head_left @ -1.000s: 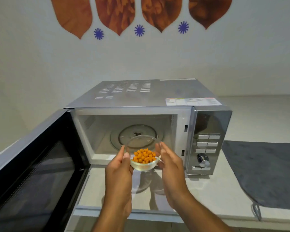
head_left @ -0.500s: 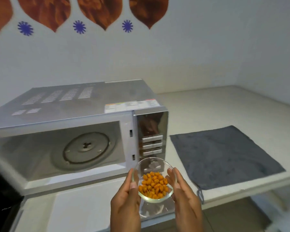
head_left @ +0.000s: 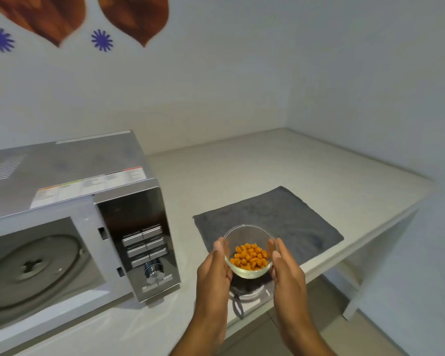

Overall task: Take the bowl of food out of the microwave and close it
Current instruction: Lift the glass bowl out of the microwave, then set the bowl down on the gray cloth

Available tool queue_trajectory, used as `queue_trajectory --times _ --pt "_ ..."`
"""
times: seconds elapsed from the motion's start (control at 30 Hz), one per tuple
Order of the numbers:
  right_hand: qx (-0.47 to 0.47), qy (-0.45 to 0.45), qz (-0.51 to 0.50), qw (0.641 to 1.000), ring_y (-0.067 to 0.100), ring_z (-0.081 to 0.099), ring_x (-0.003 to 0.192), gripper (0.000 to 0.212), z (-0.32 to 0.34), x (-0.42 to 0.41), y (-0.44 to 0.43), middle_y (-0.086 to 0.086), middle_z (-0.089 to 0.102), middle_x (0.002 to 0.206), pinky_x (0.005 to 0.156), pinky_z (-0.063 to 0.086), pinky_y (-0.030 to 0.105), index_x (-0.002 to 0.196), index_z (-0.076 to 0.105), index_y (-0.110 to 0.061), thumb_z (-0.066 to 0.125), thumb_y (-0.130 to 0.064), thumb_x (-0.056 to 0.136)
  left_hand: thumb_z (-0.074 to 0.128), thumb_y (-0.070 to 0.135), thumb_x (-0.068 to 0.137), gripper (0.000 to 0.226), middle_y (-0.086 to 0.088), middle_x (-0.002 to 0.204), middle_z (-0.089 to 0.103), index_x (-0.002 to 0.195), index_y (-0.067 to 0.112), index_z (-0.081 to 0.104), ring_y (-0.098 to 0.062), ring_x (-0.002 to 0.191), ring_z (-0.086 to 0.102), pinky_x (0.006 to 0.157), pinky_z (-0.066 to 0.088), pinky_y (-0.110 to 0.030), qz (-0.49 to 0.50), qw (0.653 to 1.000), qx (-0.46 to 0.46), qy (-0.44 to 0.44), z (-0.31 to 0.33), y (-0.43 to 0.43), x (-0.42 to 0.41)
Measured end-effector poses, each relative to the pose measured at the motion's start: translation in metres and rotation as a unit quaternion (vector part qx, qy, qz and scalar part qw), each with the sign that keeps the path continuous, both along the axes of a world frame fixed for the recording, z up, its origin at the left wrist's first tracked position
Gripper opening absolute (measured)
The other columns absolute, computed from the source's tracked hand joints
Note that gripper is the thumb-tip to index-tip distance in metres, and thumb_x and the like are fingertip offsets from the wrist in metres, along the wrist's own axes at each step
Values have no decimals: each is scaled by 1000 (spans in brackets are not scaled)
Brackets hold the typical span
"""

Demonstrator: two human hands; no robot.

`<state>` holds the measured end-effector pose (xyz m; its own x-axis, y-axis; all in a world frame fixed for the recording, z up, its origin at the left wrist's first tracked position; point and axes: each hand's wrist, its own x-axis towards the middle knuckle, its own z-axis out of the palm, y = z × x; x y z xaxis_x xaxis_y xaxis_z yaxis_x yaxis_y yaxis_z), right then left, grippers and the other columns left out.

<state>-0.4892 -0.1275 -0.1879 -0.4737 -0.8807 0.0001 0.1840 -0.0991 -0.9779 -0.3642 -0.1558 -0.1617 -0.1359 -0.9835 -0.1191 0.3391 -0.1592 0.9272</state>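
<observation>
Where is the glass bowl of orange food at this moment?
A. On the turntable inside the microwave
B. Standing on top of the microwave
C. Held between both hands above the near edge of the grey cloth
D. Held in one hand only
C: the left hand and right hand hold the glass bowl by its sides over the grey cloth, to the right of the microwave.

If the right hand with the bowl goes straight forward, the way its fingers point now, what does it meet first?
Probably nothing solid: the right hand points over the grey cloth on the counter, with the wall far beyond. The glass bowl seems above the cloth, though its height is unclear.
</observation>
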Motion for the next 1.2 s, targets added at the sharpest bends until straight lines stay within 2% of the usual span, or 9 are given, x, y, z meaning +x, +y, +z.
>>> queue_trajectory --times 0.27,0.4,0.5,0.7,0.8,0.93,1.0,1.1,1.2 --pt "27 7 -39 999 9 46 135 55 -7 -44 -56 -7 43 158 112 40 33 158 33 -25 46 -36 106 40 62 104 52 5 111 83 121 23 71 -11 111 76 96 57 -29 -33 998 -8 -47 -5 -59 -50" --pt "31 4 -46 998 7 45 135 56 -10 -61 -79 -3 41 161 116 38 36 159 31 -22 46 -33 106 35 64 104 45 26 86 81 104 33 68 7 90 76 73 57 -13 -37 998 -13 -47 -13 -82 -69" --pt "39 11 -49 998 11 45 139 55 -12 -70 -91 -1 42 161 117 37 38 158 34 -19 44 -33 106 32 65 105 46 32 80 78 96 37 67 12 84 74 69 55 -9 -40 998 -11 -44 -18 -93 -80" --pt "33 12 -58 998 -2 61 118 41 -15 -77 -104 -17 65 134 90 48 13 146 52 -20 43 -26 106 30 71 101 54 23 91 82 102 36 71 -2 103 75 93 52 -25 -43 997 -12 -62 -31 -110 -91" --pt "38 3 -54 998 8 56 130 46 -16 -78 -108 -6 57 144 108 46 29 152 45 -13 43 -24 107 28 71 101 59 15 99 84 105 35 74 -7 108 75 97 53 -28 -43 997 -11 -60 -33 -114 -93" --pt "42 8 -50 998 21 63 123 37 -19 -79 -114 3 68 129 103 52 35 137 56 -8 43 -24 106 27 71 102 63 17 98 84 91 42 82 -1 100 76 95 52 -28 -42 997 -10 -60 -36 -120 -95" --pt "40 14 -53 998 19 66 116 33 -22 -79 -116 3 72 122 99 55 35 130 62 -13 43 -24 105 27 72 101 65 10 107 84 103 38 82 -6 107 76 102 52 -33 -44 997 -11 -63 -39 -122 -96" --pt "53 38 -49 997 16 55 134 46 -28 -77 -116 3 57 148 114 45 43 149 47 -14 42 -29 106 29 73 100 72 -1 123 80 132 23 70 -14 120 72 113 50 -41 -31 998 -19 -60 -46 -119 -94" --pt "48 63 -44 996 19 50 140 50 -32 -77 -115 8 50 155 116 42 46 152 40 -12 42 -30 106 31 72 97 64 4 116 82 118 34 78 -11 115 74 108 53 -38 -33 997 -38 -62 -52 -117 -91"
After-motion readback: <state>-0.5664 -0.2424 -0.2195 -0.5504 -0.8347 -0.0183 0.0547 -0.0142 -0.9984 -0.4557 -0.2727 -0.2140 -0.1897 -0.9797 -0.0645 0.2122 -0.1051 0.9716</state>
